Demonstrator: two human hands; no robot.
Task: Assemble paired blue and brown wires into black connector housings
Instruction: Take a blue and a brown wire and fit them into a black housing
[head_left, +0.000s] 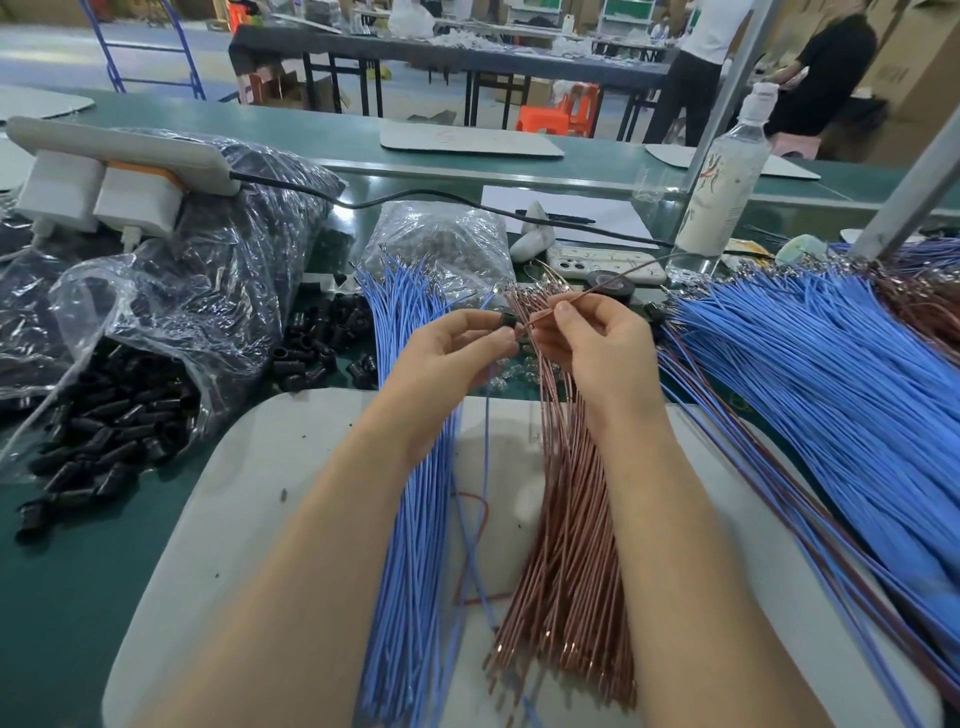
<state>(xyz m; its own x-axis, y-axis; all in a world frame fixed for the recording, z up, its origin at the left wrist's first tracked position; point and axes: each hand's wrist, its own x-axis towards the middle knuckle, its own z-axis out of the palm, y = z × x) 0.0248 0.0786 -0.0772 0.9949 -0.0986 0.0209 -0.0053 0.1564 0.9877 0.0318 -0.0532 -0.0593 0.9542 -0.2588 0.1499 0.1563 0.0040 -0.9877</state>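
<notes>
My left hand (457, 353) pinches a small black connector housing (506, 320) between thumb and fingers; a single blue wire (485, 467) hangs down from it. My right hand (587, 343) pinches a brown wire (613, 283) whose tip points at the housing's right side. Below the hands, a bundle of blue wires (410, 519) lies on the left of a white board (249, 493). A bundle of brown wires (566, 571) lies to its right.
Loose black housings (322, 343) and a torn clear bag of them (119, 415) sit at the left. A large heap of finished blue-and-brown wire pairs (831, 389) fills the right. A phone (602, 262), tape roll (610, 286), bottle (722, 171) and power strip (114, 145) stand behind.
</notes>
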